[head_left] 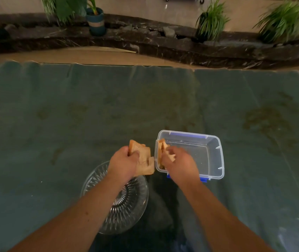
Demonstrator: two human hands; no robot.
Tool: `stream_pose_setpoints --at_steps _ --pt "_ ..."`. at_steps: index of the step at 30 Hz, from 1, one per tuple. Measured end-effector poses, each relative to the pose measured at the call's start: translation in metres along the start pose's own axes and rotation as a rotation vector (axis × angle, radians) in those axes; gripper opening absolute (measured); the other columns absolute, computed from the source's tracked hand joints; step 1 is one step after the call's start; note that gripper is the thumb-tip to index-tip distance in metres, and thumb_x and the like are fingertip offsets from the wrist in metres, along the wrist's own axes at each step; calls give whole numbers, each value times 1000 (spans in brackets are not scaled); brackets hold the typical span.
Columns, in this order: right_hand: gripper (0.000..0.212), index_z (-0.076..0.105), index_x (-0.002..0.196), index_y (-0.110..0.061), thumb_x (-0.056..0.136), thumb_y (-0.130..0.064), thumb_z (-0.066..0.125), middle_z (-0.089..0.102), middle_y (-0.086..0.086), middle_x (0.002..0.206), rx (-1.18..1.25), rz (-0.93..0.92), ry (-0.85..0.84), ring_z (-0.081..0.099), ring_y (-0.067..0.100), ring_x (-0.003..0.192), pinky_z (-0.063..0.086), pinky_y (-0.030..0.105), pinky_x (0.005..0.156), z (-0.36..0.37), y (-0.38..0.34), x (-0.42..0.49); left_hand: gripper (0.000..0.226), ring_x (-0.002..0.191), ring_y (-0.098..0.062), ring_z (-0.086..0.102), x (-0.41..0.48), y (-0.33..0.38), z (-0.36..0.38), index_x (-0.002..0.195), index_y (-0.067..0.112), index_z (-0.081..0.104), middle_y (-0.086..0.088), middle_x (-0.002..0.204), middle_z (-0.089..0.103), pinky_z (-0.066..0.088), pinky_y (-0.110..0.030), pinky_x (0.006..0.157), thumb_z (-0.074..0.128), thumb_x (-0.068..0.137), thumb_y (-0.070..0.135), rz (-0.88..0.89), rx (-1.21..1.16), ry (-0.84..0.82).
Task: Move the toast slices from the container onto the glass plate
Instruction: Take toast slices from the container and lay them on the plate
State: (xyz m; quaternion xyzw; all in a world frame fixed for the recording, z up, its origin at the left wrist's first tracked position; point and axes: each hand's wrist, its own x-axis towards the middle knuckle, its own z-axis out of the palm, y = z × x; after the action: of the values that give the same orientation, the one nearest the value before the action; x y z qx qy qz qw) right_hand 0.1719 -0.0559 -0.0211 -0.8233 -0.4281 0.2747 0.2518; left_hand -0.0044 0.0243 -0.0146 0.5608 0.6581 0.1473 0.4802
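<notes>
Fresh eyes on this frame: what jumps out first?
The two hands at centre: the left hand holds toast slices above the far rim of the glass plate, while the right hand grips more toast at the left end of the clear container. The rest of the container looks empty, and no toast shows on the visible part of the plate.

Single head-worn wide-angle view, looking forward and steeply down from above the worktop (54, 110). Both forearms enter from the near edge; hands close, centre frame. Far plants (212, 19) along top edge.
</notes>
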Motion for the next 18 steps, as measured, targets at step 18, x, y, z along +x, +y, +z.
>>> stream_pose_setpoints --at_steps 18 --pt "22 58 114 -19 101 -37 57 68 7 110 -311 166 -254 65 24 95 54 44 94 3 31 44 28 63 -17 58 -1 -23 -6 75 20 56 2 69 60 39 -34 54 61 97 37 76 93 -1"
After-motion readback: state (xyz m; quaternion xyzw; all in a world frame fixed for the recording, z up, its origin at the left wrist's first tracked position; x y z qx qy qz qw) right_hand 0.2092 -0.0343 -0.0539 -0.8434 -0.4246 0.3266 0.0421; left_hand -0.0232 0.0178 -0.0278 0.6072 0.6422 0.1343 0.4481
